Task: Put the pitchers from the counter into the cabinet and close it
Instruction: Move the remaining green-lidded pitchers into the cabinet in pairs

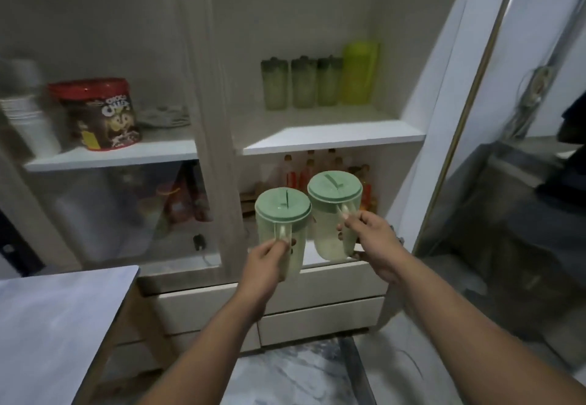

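I hold two pale green translucent pitchers with green lids in front of the open right half of a white cabinet (333,138). My left hand (269,258) grips the handle of the left pitcher (282,214). The right pitcher (333,208) is slightly higher and farther in, and my right hand (371,239) is closed around its handle. Both pitchers hang upright in the air before the lower shelf opening, touching no shelf.
The cabinet's right door (469,103) is swung open to the right. The upper shelf carries three green tumblers (301,84) and a lime container (360,71). Bottles (304,166) fill the lower shelf's back. Behind the left glass door stands a cereal tub (101,115). A counter (57,325) lies at lower left.
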